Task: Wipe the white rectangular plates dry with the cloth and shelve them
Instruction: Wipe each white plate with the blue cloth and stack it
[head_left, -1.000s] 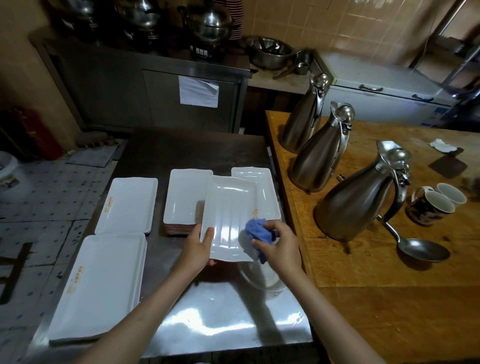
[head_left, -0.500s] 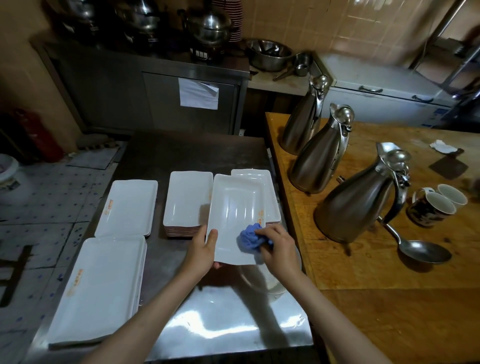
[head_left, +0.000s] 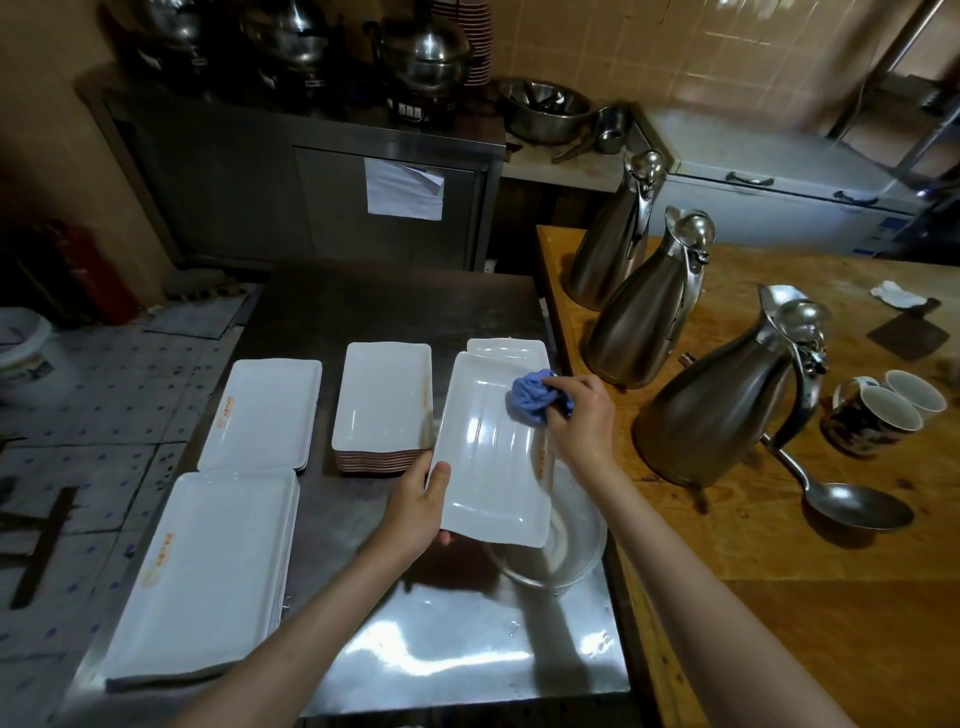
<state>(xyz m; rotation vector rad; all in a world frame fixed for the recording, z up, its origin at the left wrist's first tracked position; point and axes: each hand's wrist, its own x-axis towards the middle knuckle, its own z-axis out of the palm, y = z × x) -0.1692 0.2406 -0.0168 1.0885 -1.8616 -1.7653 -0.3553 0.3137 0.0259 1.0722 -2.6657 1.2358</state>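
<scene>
My left hand (head_left: 418, 506) grips the near left corner of a white rectangular plate (head_left: 483, 467), held above the steel table. My right hand (head_left: 582, 421) presses a bunched blue cloth (head_left: 535, 397) on the plate's far right part. Behind it lies another white plate (head_left: 506, 347), mostly covered. A stack of deeper white plates (head_left: 384, 400) stands to the left. Two more stacks of white plates (head_left: 262, 413) (head_left: 208, 577) lie along the table's left side.
A clear glass bowl (head_left: 571, 545) sits under the held plate's near end. The steel table (head_left: 441, 649) meets a wooden counter (head_left: 779, 597) carrying three steel jugs (head_left: 722, 410), two mugs (head_left: 883, 415) and a ladle (head_left: 852, 504). A steel cabinet (head_left: 291, 197) stands behind.
My right hand has slid the blue cloth from the plate's near right edge up to its far right part. The plate stays held in my left hand.
</scene>
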